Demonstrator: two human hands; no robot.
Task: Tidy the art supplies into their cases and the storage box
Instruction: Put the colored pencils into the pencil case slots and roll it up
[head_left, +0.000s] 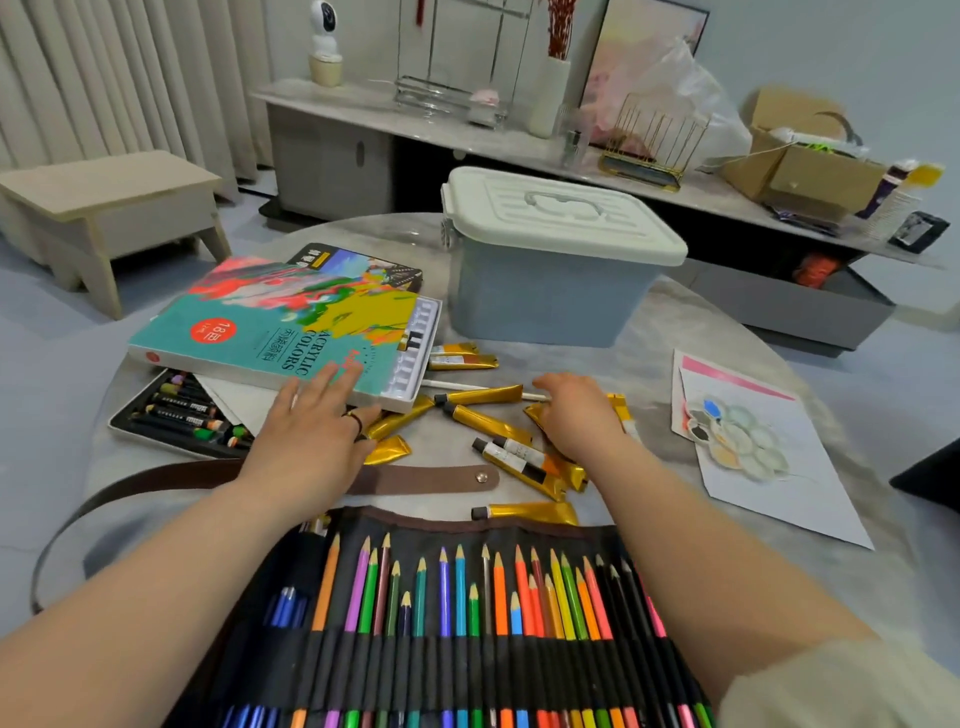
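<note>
Paint tubes (488, 423) lie partly hidden beneath the right hand (576, 410).

Teal cardboard acrylic-paint box (249, 338), white inner tray slid partly out on the right, lying tilted across an open black tin of oil pastels (179, 410) at the table's left. Gold metal paint tubes with black caps (488, 422), loose and scattered just right of it; pale blue plastic storage box (545, 296) behind them, white lid shut. Black fabric pencil roll (332, 670), spread flat at the near edge, coloured pencils slotted tips away.
</note>
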